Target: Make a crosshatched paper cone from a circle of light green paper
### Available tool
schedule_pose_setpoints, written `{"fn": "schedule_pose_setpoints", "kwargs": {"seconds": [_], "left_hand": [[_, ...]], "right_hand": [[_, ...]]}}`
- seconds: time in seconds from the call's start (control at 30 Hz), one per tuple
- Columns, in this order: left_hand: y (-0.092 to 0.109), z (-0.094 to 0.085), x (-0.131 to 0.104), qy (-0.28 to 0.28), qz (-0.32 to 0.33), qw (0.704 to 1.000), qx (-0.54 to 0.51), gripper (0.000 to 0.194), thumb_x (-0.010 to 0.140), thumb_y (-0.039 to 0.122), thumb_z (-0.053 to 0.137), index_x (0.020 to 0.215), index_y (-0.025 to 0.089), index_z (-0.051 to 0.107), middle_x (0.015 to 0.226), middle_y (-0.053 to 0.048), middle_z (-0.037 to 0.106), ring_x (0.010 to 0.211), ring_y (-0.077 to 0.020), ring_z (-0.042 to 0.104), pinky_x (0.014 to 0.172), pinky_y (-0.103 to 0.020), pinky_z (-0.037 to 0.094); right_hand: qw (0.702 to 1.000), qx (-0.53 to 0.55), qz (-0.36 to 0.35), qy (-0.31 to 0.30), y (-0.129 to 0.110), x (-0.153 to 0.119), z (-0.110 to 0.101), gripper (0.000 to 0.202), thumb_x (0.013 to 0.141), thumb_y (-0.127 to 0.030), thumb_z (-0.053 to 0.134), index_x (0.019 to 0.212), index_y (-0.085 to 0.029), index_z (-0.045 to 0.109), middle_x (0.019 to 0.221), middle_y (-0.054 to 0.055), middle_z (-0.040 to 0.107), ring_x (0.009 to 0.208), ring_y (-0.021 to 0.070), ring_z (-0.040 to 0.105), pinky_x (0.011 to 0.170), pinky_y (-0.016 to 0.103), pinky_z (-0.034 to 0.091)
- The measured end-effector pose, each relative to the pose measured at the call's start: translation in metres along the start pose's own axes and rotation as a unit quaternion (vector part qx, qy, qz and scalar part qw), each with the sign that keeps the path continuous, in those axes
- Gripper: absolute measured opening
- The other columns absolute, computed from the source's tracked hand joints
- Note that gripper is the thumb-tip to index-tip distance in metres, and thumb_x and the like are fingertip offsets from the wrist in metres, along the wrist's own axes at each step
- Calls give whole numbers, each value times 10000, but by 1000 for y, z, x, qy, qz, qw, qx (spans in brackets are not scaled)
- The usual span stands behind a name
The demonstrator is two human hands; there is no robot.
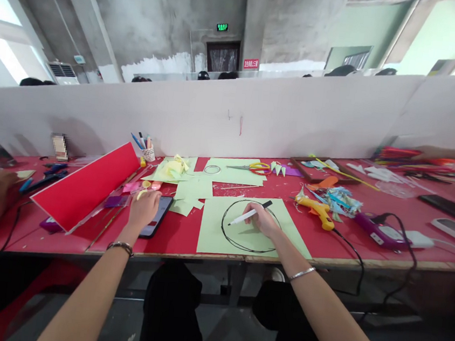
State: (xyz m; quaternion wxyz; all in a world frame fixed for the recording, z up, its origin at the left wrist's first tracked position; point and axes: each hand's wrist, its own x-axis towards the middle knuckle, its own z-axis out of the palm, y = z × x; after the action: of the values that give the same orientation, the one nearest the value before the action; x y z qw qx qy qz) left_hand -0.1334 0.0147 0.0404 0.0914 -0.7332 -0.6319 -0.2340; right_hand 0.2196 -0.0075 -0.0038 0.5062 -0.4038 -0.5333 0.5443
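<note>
My right hand is closed around a white marker with a black cap on its back end. The marker's tip points down and left over a pale green sheet of paper, inside a large circle drawn in black loops. Beside a dark smartphone, my left hand is curled, partly covering the phone's left edge. A small pale-yellow ring-shaped piece shows at its fingertips; whether the fingers grip it is hard to see.
A red folded board leans at left. Scissors, more green sheets and a pen cup lie toward the partition. At right are a yellow glue gun, a purple power strip and cables. Co-workers' hands show at both sides.
</note>
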Motion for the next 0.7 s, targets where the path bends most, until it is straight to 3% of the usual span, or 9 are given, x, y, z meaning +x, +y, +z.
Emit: {"fn": "schedule_pose_setpoints", "kwargs": {"seconds": [0.13,0.27,0.4,0.53,0.63,0.7], "left_hand": [[-10,4,7,-45,20,999,-4,208,799,251,376,836,242,580,856,-16,686,895,-207,593,1015,-496,149],[-9,3,7,-32,9,999,-18,228,794,250,367,891,231,573,938,-42,673,977,-220,564,1000,-476,206],[-3,-10,1,11,-1,999,-39,298,804,236,324,1024,201,522,1082,-81,609,1069,-233,507,990,-461,244],[26,-17,-26,32,24,996,-75,341,835,271,279,1095,161,469,1123,-109,563,1112,-220,467,956,-389,337],[62,-8,-62,-18,93,990,-107,336,848,327,317,1115,202,478,1139,-60,567,1096,-168,487,942,-304,375],[85,2,-86,-84,156,976,-129,410,857,349,334,1237,207,392,1270,-58,478,1182,-160,409,981,-295,340]], "right_hand": [[1000,26,-4,15,2,1,-2,318,733,-375,397,541,-178,556,428,7,521,454,119,481,494,234,392],[999,45,-4,31,4,2,-4,315,724,-414,422,555,-179,546,436,7,526,449,121,484,488,240,389],[997,61,-7,42,5,4,-5,343,713,-479,448,562,-184,536,442,6,534,445,118,486,479,239,389],[995,83,-23,48,4,3,-2,337,707,-524,472,693,-198,558,596,18,627,554,128,558,585,255,443],[993,94,-40,60,2,1,-4,322,713,-519,489,835,-226,544,777,27,672,666,135,596,679,275,458],[991,97,-55,72,-5,0,-7,306,725,-499,493,891,-244,522,833,19,673,694,129,601,698,277,459]]}}
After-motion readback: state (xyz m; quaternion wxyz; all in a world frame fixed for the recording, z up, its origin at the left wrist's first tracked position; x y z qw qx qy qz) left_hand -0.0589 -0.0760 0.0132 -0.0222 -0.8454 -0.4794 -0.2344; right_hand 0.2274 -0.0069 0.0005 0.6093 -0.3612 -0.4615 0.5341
